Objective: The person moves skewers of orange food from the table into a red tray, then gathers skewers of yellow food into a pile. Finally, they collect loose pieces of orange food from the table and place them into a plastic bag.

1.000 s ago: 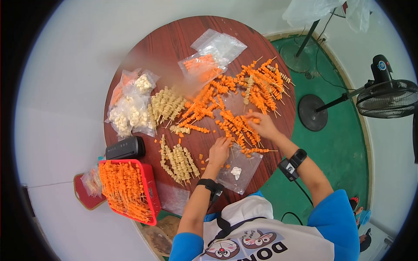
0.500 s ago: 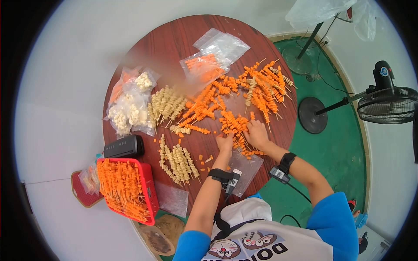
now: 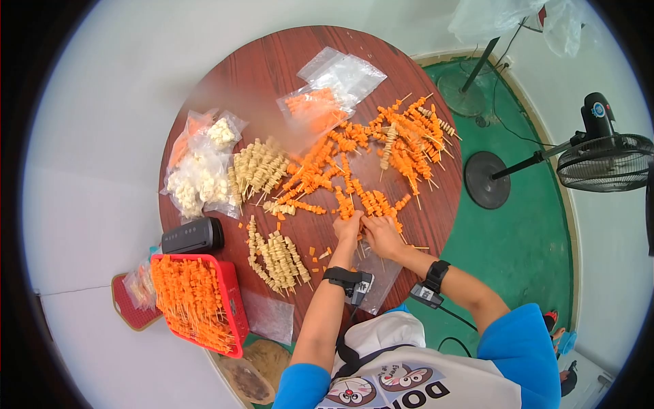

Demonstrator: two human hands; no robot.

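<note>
Skewers of orange chunks that look like carrot (image 3: 371, 199) lie under and in front of my two hands, near the table's front edge. My left hand (image 3: 348, 226) is closed round the lower ends of some of them. Close beside it, my right hand (image 3: 383, 235) has its fingers curled on the same bunch; its fingertips are partly hidden. A clear plastic bag (image 3: 383, 278) lies flat below my hands. Loose orange pieces (image 3: 313, 252) are scattered to the left, near a row of pale beige skewers (image 3: 279, 255).
More orange skewers (image 3: 412, 146) spread across the right side of the round table (image 3: 252, 58). Bags of pale chunks (image 3: 201, 178) and a black device (image 3: 193, 235) stand left, with a red basket (image 3: 236, 310) full of orange skewers. A fan (image 3: 603, 160) stands right.
My right hand has moved left and slightly down, next to my left hand. The orange skewers by my hands have shifted and fanned out.
</note>
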